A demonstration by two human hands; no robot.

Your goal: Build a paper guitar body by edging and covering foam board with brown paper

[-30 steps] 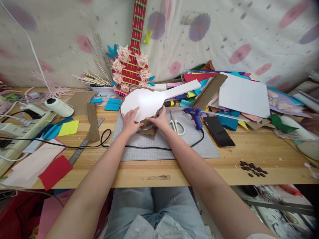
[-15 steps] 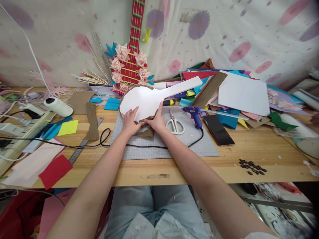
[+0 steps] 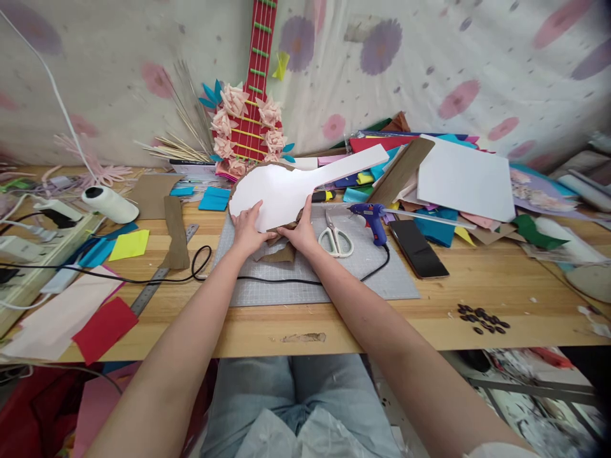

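A white guitar-shaped cutout (image 3: 291, 186) lies tilted at the far edge of a grey cutting mat (image 3: 334, 280), its neck pointing right and up. My left hand (image 3: 248, 229) presses on its near left edge with fingers spread. My right hand (image 3: 301, 230) grips its near right edge, thumb on top, fingers under, beside a brown cardboard strip (image 3: 280, 253) that curls along the rim. White-handled scissors (image 3: 335, 239) and a blue glue gun (image 3: 373, 219) lie just right of my right hand.
A red paper guitar with pink flowers (image 3: 248, 121) leans on the wall. Coloured paper sheets (image 3: 458, 178) pile at the right, a black phone (image 3: 419, 249) beside the mat. A ruler (image 3: 160, 280), black cable, red and yellow papers, white thread spool (image 3: 109, 202) lie left. Dark buttons (image 3: 482, 319) sit near the front edge.
The white cutout has tipped up slightly and shifted right. My right hand has moved from pressing the cardboard strip to gripping the cutout's edge with the thumb raised.
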